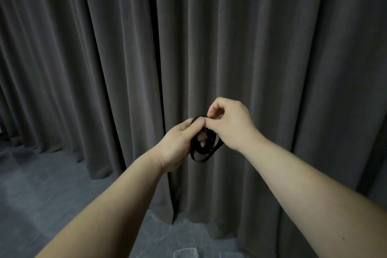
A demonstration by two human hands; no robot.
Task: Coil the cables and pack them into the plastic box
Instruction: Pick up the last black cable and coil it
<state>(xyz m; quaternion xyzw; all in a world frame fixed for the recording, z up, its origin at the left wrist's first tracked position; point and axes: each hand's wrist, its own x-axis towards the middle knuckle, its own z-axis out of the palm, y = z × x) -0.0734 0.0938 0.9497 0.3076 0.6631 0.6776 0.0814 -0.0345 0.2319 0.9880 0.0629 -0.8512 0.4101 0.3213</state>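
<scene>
Both hands are raised in front of a dark pleated curtain (125, 48). The left hand (180, 144) grips a coiled black cable (202, 150), its loops hanging below the fingers. The right hand (228, 123) pinches the cable's upper strand between thumb and forefinger. A clear plastic box (185, 253) sits at the bottom edge, on the grey floor (41, 184).

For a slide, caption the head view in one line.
Left hand grips a coiled thin black cable while the right hand pinches its top strand, before pleated dark grey curtains.
</scene>
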